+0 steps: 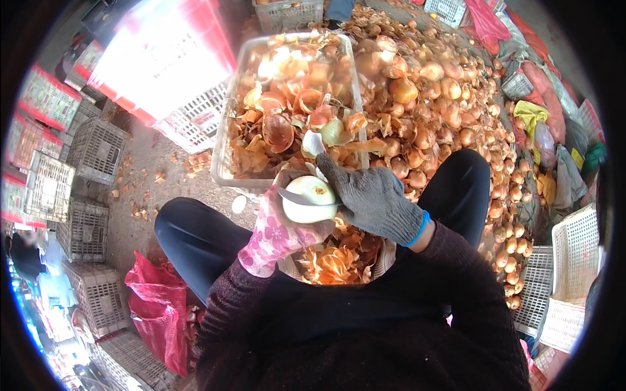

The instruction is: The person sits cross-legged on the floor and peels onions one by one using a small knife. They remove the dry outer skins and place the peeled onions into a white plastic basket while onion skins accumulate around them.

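Note:
My left hand [274,237], in a pink floral glove, cradles a peeled white onion [307,214] from below, its brownish end facing up. A knife blade [293,196] lies across the onion's side. My right hand [376,200], in a grey knitted glove with a blue cuff, grips the knife; its handle is hidden in the fingers. By my right thumb, a pale piece of onion layer [313,143] shows over a plastic crate [223,141] heaped with onion skins [279,131]. More loose skins [332,264] lie between my legs, below the hands.
A large heap of unpeeled onions [433,105] spreads right of the crate. Stacked plastic crates [98,149] line the left side, near a pink mesh bag [159,313]. A pale scrap [238,204] lies on the floor. Sacks [545,105] and crates [535,288] stand at right.

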